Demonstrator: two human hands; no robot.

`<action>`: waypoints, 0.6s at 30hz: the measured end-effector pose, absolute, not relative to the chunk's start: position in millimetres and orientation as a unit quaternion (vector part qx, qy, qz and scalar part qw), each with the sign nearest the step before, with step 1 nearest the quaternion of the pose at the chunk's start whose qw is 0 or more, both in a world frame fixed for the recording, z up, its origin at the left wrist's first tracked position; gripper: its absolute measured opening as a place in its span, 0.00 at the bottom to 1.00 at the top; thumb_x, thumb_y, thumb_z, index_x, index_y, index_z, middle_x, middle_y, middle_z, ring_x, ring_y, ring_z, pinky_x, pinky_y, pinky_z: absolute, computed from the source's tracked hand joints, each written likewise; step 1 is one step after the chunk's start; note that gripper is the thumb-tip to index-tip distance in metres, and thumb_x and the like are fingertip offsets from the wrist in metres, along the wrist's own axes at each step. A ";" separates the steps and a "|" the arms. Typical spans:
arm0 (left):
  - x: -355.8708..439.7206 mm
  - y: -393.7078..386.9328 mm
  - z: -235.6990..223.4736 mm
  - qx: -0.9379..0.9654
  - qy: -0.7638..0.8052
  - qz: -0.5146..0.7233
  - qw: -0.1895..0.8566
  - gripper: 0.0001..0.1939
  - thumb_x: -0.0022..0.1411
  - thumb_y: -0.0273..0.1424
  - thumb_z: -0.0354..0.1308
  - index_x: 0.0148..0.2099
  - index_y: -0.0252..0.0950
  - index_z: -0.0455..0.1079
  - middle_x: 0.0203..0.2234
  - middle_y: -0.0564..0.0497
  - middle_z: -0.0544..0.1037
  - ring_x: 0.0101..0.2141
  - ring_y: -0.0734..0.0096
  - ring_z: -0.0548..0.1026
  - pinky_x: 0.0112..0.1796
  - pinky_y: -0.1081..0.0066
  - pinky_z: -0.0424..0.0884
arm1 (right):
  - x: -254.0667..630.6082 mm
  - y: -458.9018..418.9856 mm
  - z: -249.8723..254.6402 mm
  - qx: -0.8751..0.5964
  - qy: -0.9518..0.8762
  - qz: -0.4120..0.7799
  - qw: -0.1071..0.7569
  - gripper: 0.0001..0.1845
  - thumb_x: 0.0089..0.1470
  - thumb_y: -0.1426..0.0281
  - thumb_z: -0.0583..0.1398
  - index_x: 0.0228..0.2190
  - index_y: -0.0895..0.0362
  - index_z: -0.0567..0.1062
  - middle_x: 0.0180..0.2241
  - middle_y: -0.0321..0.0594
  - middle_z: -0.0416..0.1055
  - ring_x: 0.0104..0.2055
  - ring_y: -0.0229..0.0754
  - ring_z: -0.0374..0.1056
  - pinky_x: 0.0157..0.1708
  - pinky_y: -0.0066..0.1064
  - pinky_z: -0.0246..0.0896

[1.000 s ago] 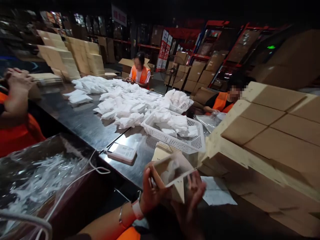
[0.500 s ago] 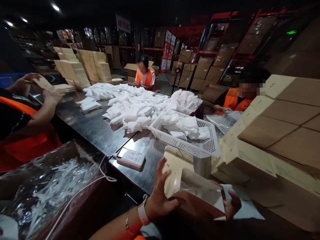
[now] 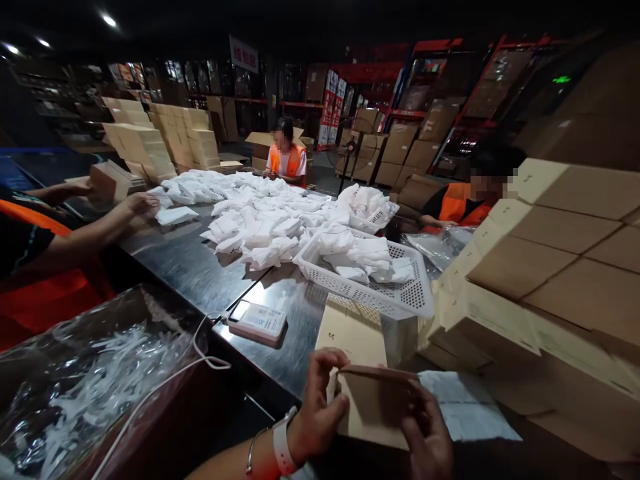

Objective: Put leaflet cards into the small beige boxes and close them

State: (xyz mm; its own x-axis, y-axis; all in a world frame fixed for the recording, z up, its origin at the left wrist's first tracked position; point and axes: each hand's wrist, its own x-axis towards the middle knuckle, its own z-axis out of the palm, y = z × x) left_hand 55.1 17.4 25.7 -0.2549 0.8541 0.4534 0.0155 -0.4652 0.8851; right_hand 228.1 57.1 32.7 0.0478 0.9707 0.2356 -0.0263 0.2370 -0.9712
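A small brown cardboard box (image 3: 377, 403) sits low in the centre, gripped from both sides. My left hand (image 3: 317, 407) clamps its left edge, thumb on top near the flap. My right hand (image 3: 430, 437) presses against its lower right side. The lid lies flat on the box. Just behind it a cream flat box (image 3: 353, 333) leans on the steel table (image 3: 200, 267).
A white perforated basket (image 3: 380, 297) holds white packets; many more (image 3: 260, 213) cover the table. A phone with a cable (image 3: 257, 322) lies near the edge. Stacked cartons (image 3: 555, 267) rise at right, a plastic-lined bin (image 3: 95, 360) at left. Three people in orange vests sit around.
The box was open with its flaps up; now the lid is folded flat and both hands press on it. The person at left reached toward the white packets.
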 end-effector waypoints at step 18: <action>66.0 -12.0 98.9 0.763 0.397 0.365 0.357 0.25 0.63 0.33 0.52 0.61 0.34 0.67 0.47 0.38 0.81 0.43 0.48 0.80 0.46 0.56 0.76 | 245.6 27.9 145.9 -0.174 -0.898 -0.048 0.401 0.15 0.66 0.73 0.50 0.43 0.59 0.75 0.32 0.41 0.75 0.34 0.41 0.69 0.37 0.34 0.63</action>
State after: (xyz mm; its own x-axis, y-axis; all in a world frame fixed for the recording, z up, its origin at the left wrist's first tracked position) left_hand 66.0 -12.0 98.9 0.4191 0.8657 0.2738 0.3453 -0.4309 0.8337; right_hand 245.6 27.9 145.9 -0.6174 0.2730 0.7377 0.3509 0.9350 -0.0524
